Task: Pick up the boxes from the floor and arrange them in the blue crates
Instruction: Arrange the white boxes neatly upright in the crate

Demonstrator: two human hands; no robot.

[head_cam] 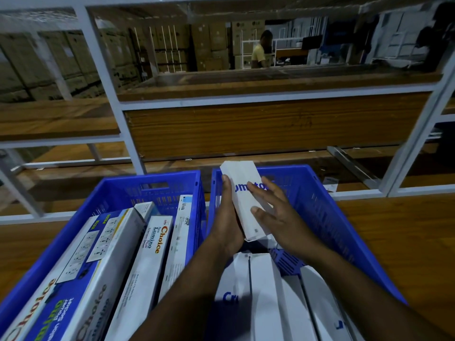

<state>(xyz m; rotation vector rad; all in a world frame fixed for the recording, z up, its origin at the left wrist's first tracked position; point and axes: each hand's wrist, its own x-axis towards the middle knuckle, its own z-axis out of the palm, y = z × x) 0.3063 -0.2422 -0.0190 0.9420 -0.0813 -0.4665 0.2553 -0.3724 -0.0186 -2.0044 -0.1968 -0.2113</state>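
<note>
Over the right crate [320, 193], both hands, left hand [227, 217] and right hand [275, 212], press flat on a white box [242, 193]; the left crate [152, 179] looks nearly full.

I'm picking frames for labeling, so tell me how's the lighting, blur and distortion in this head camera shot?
Head view: dim overall, background cartons dark; white box between left hand and right hand is brightly lit and fairly sharp; wide-angle bending on shelf frame; near edges of the blue crates smeared.
</note>
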